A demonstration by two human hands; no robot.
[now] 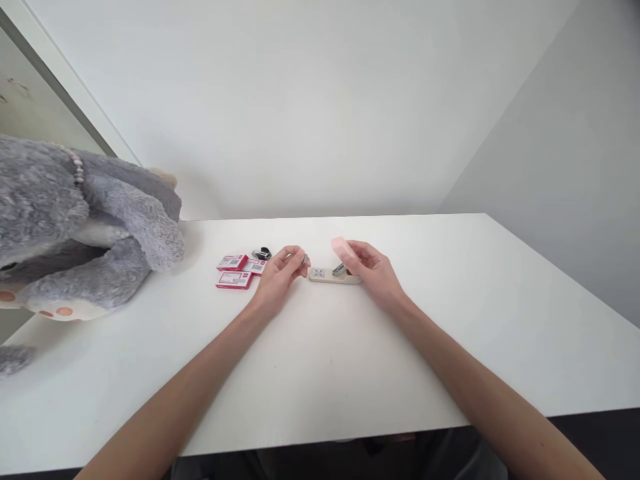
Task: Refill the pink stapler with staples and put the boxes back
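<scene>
A stapler with a pink top and a cream base lies on the table, swung open so its metal magazine shows between the two halves. My right hand is closed around the pink top and holds it raised. Just left of the base, my left hand pinches a small grey metal piece that looks like a strip of staples. The right fingers partly hide the stapler's hinge end.
Three red and white small boxes lie left of my left hand. Behind them sits a small black and silver object, perhaps a staple remover. A large grey plush toy leans over the left of the white table. A white wall rises behind.
</scene>
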